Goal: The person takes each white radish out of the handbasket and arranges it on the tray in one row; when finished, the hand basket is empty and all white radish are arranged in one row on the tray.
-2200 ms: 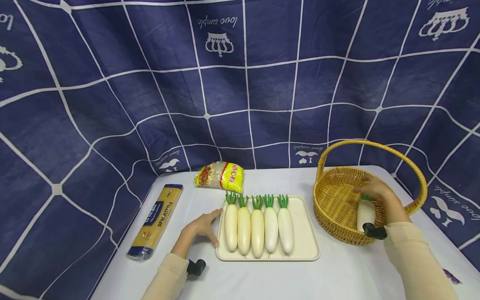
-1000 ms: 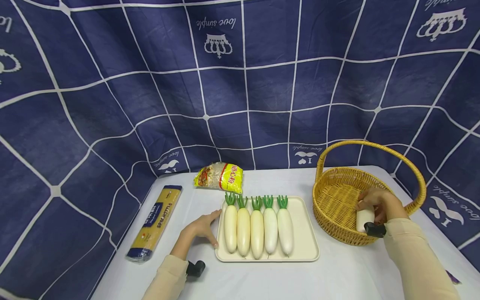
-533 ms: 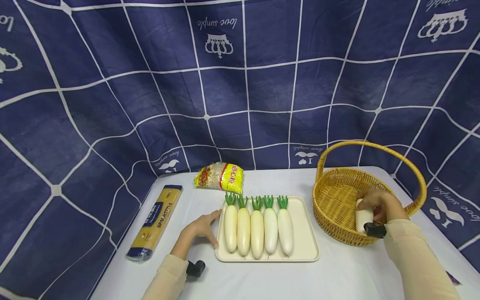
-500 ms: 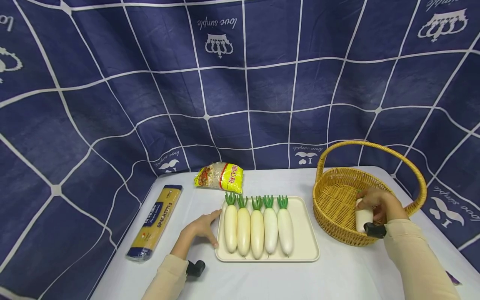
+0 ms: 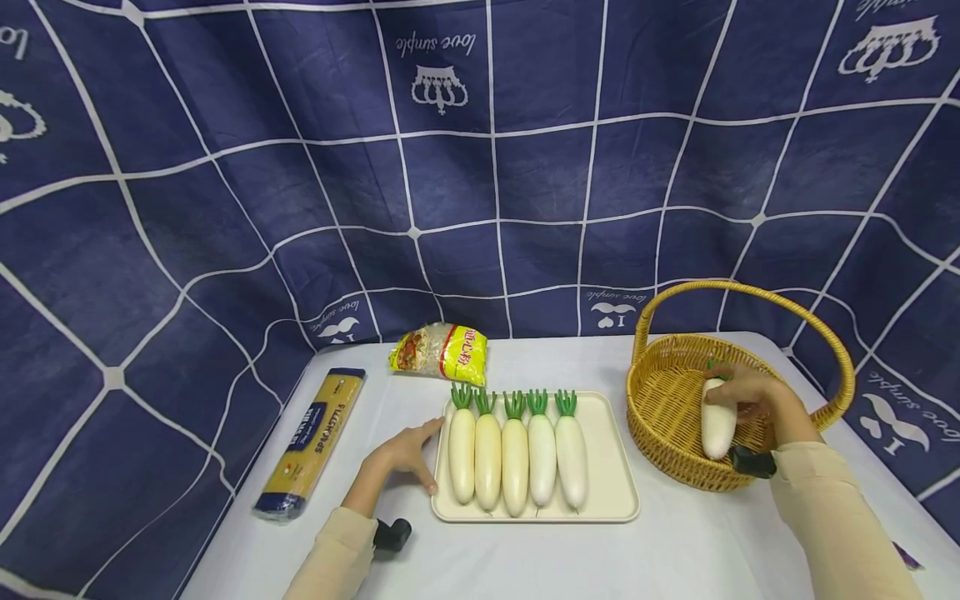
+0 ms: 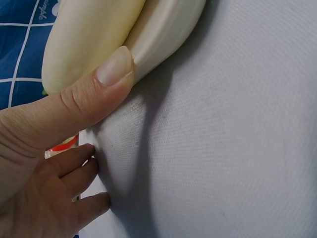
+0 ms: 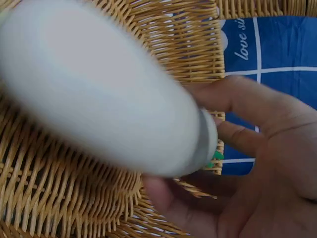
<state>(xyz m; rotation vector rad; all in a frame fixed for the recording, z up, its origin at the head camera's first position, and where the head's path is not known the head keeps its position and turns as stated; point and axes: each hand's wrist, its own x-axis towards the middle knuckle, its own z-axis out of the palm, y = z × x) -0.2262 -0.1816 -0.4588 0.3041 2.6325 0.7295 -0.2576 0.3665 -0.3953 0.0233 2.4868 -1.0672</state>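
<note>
A white radish [image 5: 718, 425] with green tops is held by my right hand [image 5: 757, 398] inside the wicker basket [image 5: 652, 429]. In the right wrist view the radish [image 7: 104, 89] looks large and blurred, fingers and thumb of the hand [image 7: 277, 158] on either side of its leafy end. My left hand [image 5: 403, 457] lies at the left edge of the cream tray [image 5: 613, 467], fingers spread. Its thumb [image 6: 114, 67] touches the tray rim in the left wrist view. Several radishes [image 5: 514, 467] lie side by side on the tray, tops pointing away from me.
A spaghetti pack [image 5: 311, 446] lies on the white table at the left. Behind the tray sits a yellow food bag [image 5: 442, 354]. The basket's tall handle [image 5: 720, 283] arches over its opening. A small purple item [image 5: 907, 557] shows at the right edge.
My right hand, earlier reaching over the radish with fingers extended, has gripped it and shifted it left within the basket. The left hand and tray have stayed put.
</note>
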